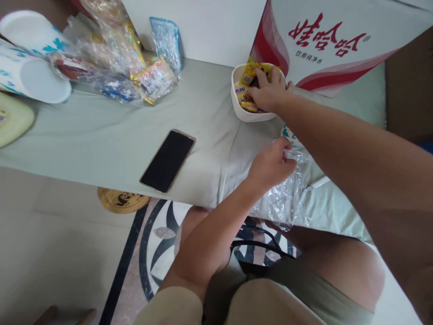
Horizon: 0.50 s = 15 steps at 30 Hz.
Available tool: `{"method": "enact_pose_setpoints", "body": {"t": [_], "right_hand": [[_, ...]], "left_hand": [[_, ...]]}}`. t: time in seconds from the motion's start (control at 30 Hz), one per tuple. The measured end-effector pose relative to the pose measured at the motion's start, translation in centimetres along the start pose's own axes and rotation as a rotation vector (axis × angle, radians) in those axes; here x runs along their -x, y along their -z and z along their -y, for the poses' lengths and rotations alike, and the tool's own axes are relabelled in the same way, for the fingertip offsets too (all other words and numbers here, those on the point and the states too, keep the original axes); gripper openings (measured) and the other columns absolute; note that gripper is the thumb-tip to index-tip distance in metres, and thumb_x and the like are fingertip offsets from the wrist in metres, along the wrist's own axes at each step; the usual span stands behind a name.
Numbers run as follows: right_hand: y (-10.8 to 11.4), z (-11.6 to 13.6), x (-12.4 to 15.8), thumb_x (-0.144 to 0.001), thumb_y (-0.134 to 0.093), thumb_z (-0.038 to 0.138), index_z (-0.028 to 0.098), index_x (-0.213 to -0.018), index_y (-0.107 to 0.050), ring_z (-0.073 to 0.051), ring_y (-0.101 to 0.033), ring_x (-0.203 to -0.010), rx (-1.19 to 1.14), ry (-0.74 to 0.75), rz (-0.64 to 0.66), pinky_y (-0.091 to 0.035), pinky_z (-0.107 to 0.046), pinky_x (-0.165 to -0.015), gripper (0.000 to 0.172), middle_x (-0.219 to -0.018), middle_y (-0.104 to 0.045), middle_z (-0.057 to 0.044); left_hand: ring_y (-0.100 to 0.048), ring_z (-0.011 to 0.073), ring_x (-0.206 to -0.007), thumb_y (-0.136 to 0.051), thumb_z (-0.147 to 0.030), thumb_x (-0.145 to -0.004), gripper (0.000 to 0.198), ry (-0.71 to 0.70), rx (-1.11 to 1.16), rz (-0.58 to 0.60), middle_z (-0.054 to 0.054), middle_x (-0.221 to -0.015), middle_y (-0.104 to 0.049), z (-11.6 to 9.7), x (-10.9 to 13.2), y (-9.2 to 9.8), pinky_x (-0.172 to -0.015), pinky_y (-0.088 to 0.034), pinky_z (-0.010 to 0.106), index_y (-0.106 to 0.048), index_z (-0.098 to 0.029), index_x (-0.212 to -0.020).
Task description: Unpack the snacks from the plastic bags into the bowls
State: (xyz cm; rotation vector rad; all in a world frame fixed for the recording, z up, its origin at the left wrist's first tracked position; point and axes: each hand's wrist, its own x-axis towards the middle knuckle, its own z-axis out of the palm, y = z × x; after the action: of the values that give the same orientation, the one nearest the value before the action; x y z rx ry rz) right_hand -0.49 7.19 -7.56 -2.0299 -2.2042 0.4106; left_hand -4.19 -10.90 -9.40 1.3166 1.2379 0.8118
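My right hand (268, 91) reaches into a white bowl (250, 115) at the back of the table and its fingers close on the yellow snack packets (250, 74) inside. My left hand (272, 162) is nearer to me, fingers pinched on a crumpled clear plastic bag (286, 198) that hangs over the table's front edge. Both forearms cross the lower right of the view.
A black phone (168, 160) lies face up near the table's front edge. Clear bags of snacks (118, 58) and stacked paper cups (30, 58) sit at the back left. A red-and-white carton (334, 40) stands behind the bowl. The pale green tablecloth (101, 135) covers the table.
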Motion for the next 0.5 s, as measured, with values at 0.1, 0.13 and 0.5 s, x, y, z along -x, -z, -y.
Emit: {"method": "enact_pose_setpoints", "body": {"t": [0.1,0.13,0.5], "right_hand": [[3.0,-1.4,2.1,-0.101,-0.05,0.032,0.016,-0.158,-0.042,-0.034,-0.026,-0.162,-0.08,0.01,-0.215,-0.015,-0.063,-0.129,0.06,-0.173,-0.029,-0.019],[4.1,-2.4,3.6,-0.099,-0.048,0.026,0.015,-0.156,-0.045,-0.027,-0.034,-0.159,-0.133,0.138,-0.317,-0.022,-0.055,-0.13,0.057,-0.167,-0.04,-0.017],[-2.5,-19.1,22.7,-0.074,-0.072,0.048,0.041,-0.128,-0.059,-0.034,-0.067,-0.128,-0.838,0.171,-0.568,-0.053,-0.057,-0.107,0.056,-0.137,-0.067,-0.01]], "left_hand": [[-0.061,0.0179,-0.081,-0.061,-0.015,-0.082,0.026,0.005,0.001,0.006,0.001,-0.088,-0.065,0.0,0.1,0.3,-0.078,-0.046,0.033,-0.061,-0.024,-0.106],[-0.061,0.0175,-0.081,-0.061,-0.015,-0.082,0.026,-0.004,0.01,0.02,0.0,-0.088,-0.065,0.0,0.2,0.5,-0.079,-0.046,0.033,-0.06,-0.024,-0.106],[-0.068,0.0217,-0.098,-0.063,-0.012,-0.066,0.029,0.088,0.788,0.412,0.006,-0.117,-0.071,-0.5,0.4,1.0,-0.053,-0.034,0.023,-0.055,-0.023,-0.092]]}}
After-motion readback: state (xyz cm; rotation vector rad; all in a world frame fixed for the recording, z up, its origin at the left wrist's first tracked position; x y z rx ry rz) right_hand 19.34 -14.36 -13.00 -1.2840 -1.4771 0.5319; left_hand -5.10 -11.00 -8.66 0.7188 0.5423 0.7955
